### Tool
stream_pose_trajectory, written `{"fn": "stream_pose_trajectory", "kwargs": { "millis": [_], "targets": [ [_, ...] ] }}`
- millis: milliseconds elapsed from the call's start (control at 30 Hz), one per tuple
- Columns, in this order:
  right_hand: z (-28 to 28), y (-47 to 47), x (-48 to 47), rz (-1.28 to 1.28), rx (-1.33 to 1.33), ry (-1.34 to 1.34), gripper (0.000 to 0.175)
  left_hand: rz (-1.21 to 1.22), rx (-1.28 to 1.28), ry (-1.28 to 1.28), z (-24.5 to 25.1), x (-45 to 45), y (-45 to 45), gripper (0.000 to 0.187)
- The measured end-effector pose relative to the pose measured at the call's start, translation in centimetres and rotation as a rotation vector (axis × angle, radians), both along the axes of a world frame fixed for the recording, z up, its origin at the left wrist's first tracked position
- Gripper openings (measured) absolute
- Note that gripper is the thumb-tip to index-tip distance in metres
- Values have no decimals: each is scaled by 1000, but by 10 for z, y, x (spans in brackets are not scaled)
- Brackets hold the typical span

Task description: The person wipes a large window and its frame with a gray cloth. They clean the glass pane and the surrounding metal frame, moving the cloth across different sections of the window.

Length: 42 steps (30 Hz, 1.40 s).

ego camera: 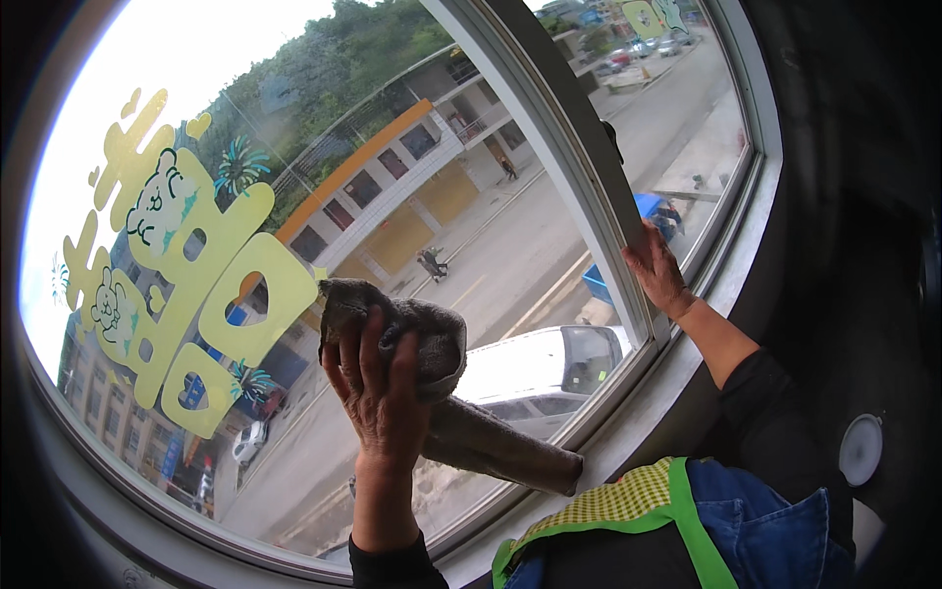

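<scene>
My left hand [379, 383] grips a bunched grey cloth [434, 346] against the window pane [471, 283], right of the yellow-green stickers [257, 302]. One end of the cloth hangs down to the right, reaching the window sill. My right hand [657, 269] rests on the dark upright frame [614, 184] of the sliding window, its fingers along the frame's edge. Some fingertips of that hand are hard to make out. Teal firework and animal stickers share the left part of the glass.
A grey sill [647, 397] runs below the window tracks. A dark latch [612, 142] sits on the upright frame. At the lower right is a round white lid-like object [861, 450]. Outside are a road, a white vehicle [537, 368], buildings and several people.
</scene>
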State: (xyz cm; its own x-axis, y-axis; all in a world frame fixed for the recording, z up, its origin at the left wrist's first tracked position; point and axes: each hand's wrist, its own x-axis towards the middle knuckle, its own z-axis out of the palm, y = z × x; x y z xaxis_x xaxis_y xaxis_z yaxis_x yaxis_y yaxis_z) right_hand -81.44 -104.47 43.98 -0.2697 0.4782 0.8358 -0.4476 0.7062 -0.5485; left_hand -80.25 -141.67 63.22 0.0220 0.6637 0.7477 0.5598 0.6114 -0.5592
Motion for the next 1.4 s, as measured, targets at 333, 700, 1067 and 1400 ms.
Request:
{"fn": "stream_pose_trajectory", "kwargs": {
  "millis": [333,700,1067,1400],
  "targets": [
    [24,59,7,896,-476,-408,55,-32,1,-27,-4,-2,-6,55],
    [14,27,0,656,-299,-74,61,-70,-23,-63,-6,-5,-14,44],
    [-9,26,-12,222,-77,-110,54,34,224,54,-22,5,-99,51],
    [-38,53,-35,279,-146,-109,50,139,829,197,38,-6,-309,56]
  ]
}}
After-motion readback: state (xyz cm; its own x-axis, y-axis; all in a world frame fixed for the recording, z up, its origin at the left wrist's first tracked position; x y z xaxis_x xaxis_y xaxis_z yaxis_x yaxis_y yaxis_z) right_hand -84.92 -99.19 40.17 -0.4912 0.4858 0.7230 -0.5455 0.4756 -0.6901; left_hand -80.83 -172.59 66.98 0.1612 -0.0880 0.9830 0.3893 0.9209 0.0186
